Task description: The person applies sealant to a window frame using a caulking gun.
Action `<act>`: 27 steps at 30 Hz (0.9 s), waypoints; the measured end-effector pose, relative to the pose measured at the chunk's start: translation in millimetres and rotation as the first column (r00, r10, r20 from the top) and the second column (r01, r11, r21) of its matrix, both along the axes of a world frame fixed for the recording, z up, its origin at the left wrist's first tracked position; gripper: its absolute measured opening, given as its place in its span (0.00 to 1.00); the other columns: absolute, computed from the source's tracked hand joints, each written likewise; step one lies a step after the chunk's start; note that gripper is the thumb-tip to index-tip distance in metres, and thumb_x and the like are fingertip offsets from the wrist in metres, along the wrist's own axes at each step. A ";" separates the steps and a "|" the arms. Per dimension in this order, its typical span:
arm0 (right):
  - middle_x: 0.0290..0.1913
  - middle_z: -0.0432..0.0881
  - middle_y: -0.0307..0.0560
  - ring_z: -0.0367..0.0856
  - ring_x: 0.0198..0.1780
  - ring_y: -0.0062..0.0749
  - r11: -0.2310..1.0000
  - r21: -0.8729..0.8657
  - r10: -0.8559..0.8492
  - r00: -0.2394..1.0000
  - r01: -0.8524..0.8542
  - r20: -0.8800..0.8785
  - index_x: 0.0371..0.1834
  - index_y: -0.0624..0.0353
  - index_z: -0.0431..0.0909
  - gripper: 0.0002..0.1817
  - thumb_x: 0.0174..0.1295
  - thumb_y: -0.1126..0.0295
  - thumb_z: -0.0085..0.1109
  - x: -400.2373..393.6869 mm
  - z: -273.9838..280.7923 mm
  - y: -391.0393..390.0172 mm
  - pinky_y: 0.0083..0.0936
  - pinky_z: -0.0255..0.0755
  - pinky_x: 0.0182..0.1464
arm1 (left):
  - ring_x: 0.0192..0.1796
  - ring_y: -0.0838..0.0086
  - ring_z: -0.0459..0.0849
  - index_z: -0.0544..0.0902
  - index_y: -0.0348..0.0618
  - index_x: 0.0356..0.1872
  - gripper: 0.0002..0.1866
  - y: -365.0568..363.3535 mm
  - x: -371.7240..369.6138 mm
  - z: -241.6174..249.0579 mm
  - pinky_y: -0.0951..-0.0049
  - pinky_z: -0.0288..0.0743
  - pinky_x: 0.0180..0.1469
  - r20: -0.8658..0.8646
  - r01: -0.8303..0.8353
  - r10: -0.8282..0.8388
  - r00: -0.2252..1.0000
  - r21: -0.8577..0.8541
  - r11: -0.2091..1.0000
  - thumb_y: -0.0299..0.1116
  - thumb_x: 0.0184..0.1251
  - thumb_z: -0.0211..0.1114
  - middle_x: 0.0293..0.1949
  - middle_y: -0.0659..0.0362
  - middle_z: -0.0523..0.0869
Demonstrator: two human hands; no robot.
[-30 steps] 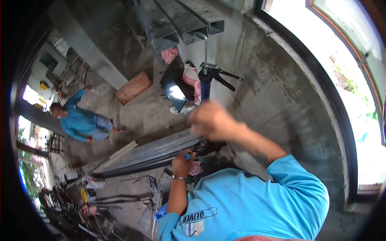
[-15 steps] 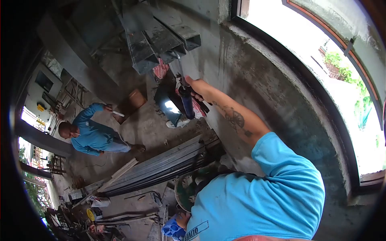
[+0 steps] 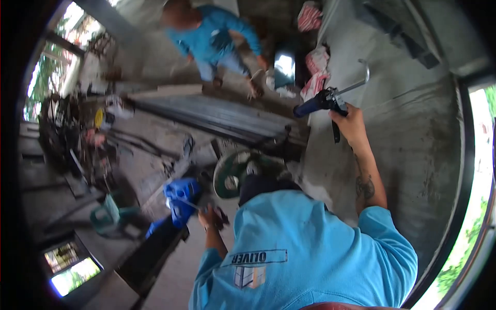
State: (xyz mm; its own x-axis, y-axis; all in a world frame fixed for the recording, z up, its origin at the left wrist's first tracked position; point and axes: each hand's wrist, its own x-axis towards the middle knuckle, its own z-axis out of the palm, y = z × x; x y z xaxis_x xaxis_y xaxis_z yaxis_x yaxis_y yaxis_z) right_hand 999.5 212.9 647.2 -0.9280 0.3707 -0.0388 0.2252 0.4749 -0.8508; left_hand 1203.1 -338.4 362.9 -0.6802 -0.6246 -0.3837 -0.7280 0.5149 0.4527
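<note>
In my right hand (image 3: 347, 122), on the right side of the view, is a caulking gun (image 3: 315, 103) with a dark blue barrel. Its hooked metal rod (image 3: 356, 82) sticks out to the upper right, and my fingers are wrapped around the handle. My left hand (image 3: 208, 217) is lower, left of my torso, and closed on a thin rod-like tool (image 3: 187, 203) whose kind is unclear. That rod overlaps a blue plastic object (image 3: 181, 199). Red-and-white crumpled bags (image 3: 316, 62) lie just beyond the caulking gun.
Ahead to the left stands a person (image 3: 217, 36) in a blue shirt. Long metal profiles (image 3: 206, 120) lie across the floor. A round green object (image 3: 227, 178) is close in front of me. Clutter (image 3: 77, 134) lines the left; a grey wall (image 3: 413, 129) rises at right.
My view has turned. My right hand with the caulking gun has come away from the metal tubes, and the gun now points left. My left hand has come into fuller view.
</note>
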 end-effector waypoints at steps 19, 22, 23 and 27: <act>0.23 0.79 0.59 0.80 0.27 0.53 0.769 0.400 0.339 0.849 -0.498 0.405 0.39 0.63 0.81 0.14 0.55 0.64 0.63 -85.5 -92.8 -122.0 0.38 0.72 0.32 | 0.33 0.55 0.85 0.84 0.36 0.34 0.15 15.9 -2.4 -52.8 0.59 0.77 0.40 0.033 -0.276 0.274 0.961 0.075 0.958 0.41 0.57 0.67 0.29 0.47 0.86; 0.22 0.78 0.60 0.78 0.26 0.54 0.641 0.401 0.494 0.752 -0.654 0.436 0.40 0.62 0.81 0.13 0.55 0.65 0.63 -118.4 -115.0 -141.5 0.39 0.71 0.32 | 0.31 0.60 0.85 0.83 0.35 0.34 0.15 3.0 -31.6 -59.1 0.62 0.77 0.38 -0.096 -0.473 0.490 0.866 0.156 0.867 0.40 0.59 0.66 0.28 0.48 0.86; 0.22 0.78 0.60 0.78 0.26 0.55 0.579 0.391 0.579 0.698 -0.715 0.420 0.40 0.61 0.81 0.13 0.55 0.66 0.63 -130.7 -125.4 -145.3 0.40 0.71 0.32 | 0.29 0.67 0.84 0.82 0.35 0.34 0.14 -6.1 -32.0 -80.1 0.68 0.77 0.35 -0.161 -0.495 0.519 0.839 0.168 0.852 0.38 0.61 0.66 0.27 0.51 0.86; 0.24 0.79 0.59 0.77 0.26 0.56 0.379 0.358 0.715 0.515 -0.854 0.472 0.43 0.58 0.81 0.13 0.54 0.68 0.63 -185.7 -168.7 -166.5 0.40 0.71 0.31 | 0.27 0.76 0.78 0.81 0.34 0.35 0.14 -12.2 -67.6 -92.0 0.75 0.73 0.32 -0.258 -0.602 0.683 0.684 0.330 0.727 0.37 0.63 0.66 0.26 0.57 0.83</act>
